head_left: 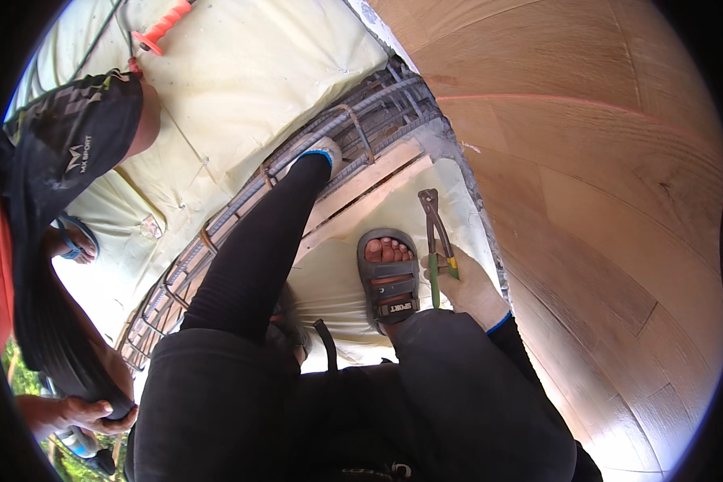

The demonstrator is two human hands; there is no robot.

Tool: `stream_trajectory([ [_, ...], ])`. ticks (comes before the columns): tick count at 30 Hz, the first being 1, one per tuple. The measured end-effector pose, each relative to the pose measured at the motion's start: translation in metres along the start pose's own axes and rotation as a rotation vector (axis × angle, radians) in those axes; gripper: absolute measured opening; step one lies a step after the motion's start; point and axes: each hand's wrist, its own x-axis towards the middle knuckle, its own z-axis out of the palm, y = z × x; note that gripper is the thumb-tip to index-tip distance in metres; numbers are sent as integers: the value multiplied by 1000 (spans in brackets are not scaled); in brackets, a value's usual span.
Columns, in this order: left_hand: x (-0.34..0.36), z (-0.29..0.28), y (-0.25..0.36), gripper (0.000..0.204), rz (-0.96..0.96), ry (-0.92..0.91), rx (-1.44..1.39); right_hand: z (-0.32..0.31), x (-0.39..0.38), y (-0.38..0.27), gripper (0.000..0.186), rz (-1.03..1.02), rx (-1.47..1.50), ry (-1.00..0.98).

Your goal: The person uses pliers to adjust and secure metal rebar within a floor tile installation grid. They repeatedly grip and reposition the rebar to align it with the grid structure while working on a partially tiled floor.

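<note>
Pincers [431, 234] in the right hand [472, 291], left hand [329, 153] at the rebar [381, 93]

Head view: I have the right hand, gloved in off-white with a blue cuff, wrapped around the green-and-yellow handles of the pincers. Their metal head points away from me, over the lower strip of the pale sheet [273, 48], near the edge where the brown boards [586, 201] begin.

My left arm, in a black sleeve [265, 233], reaches across to the rebar, and the gloved left hand is up against the bars. Its fingers are mostly out of sight, so I cannot tell whether they grasp anything. The rebar runs as a long cage with cross ties along the near edge of the sheet's upper part; two pinkish planks [369, 183] lie just beside it.

Below the pincers' left side I see a grey sandal [391, 281] on a foot. A co-worker's bare hand [80, 414] shows at lower left, well apart from mine. An orange-handled tool [163, 28] lies by the sheet's far-left corner.
</note>
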Motion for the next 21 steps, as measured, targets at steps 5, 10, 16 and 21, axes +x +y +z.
stream_trajectory([
  [5,-118,-51,32,51,-145,262,-733,5,-9,-43,35,-110,-78,-81],
  [10,-233,-94,59,32,130,477,-329,14,-1,-94,43,-14,106,-323],
  [16,-221,-87,-53,22,92,836,-440,30,24,-100,39,-932,-755,-242],
  [21,-206,-81,-108,19,242,734,-125,84,84,-73,43,-729,19,-452],
])
